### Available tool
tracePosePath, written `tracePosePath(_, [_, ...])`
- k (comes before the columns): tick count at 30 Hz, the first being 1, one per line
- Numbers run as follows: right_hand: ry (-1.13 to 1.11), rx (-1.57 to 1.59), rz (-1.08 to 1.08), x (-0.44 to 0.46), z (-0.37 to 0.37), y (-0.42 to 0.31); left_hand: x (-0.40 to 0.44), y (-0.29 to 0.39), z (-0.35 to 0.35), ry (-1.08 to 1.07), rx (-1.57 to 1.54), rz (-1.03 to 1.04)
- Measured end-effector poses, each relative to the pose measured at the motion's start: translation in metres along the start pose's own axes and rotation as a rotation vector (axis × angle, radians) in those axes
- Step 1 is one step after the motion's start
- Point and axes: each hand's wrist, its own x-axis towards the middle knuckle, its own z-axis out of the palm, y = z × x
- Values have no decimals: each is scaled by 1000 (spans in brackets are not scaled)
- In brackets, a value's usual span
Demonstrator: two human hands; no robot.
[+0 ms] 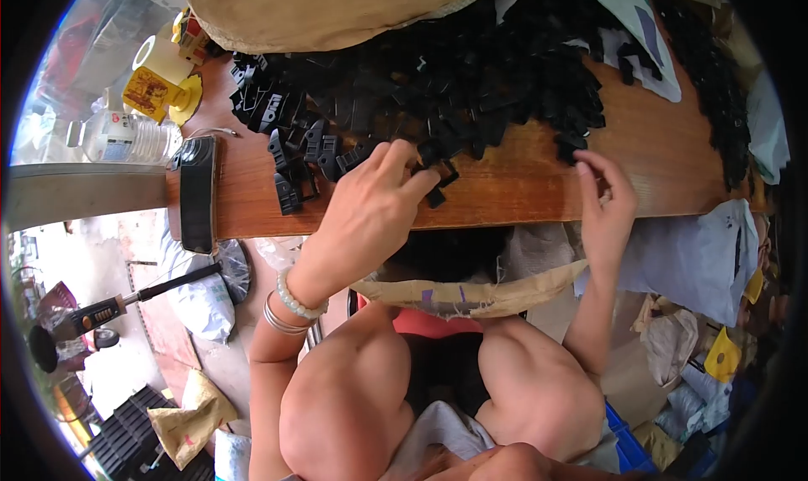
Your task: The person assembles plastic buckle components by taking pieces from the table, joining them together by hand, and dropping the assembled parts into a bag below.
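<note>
A large heap of small black plastic parts covers the far side of the wooden table. Some at its near edge are slotted and look like buckles. My left hand, with a beaded bracelet at the wrist, is over that near edge. Its fingers are bent around a black plastic part, partly hidden by them. My right hand is farther right, its index finger and thumb stretched toward a black part at the heap's edge. A small gap shows between those fingertips, and nothing is visible in them.
The wooden table ends just before my knees. On its left are a dark oblong object, a yellow holder and a plastic bottle. A brown sack is at the back. Cardboard spans below the front edge.
</note>
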Motion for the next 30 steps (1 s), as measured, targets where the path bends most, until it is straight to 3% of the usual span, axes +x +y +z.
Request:
tracePosePath(1, [5, -5, -2, 5, -2, 6, 2, 0, 4, -9, 41, 34])
tracePosePath(3, [120, -276, -266, 10, -1, 21, 8, 1, 6, -44, 93, 49])
tracePosePath(7, [-38, -262, -185, 6, 3, 19, 14, 0, 2, -48, 125, 56])
tracePosePath(10, [-112, -84, -179, -3, 13, 10, 12, -3, -3, 12, -22, 56])
tracePosePath(12, [-195, 135, -128, -6, 19, 10, 9, -4, -1, 27, -354, -113])
tracePosePath(14, [-210, 181, -117, -3, 20, 9, 10, 6, -5, 94, -388, -190])
tracePosePath(16, [-98, -112, -481, 2, 25, 3, 10, 9, -5, 161, -424, -268])
tracePosePath(20, [-191, -270, -667, 4, 38, -3, 7, 10, -8, 128, -354, -261])
tracePosePath(24, [-241, -152, -594, -11, 48, -10, 0, 13, -3, 63, -413, -400])
tracePosePath(26, [-190, 229, -486, -18, 50, -16, -2, 17, 0, 49, -378, -360])
tracePosePath(30, [-253, 320, -635, -13, 46, -35, -2, 22, 5, 42, -480, -295])
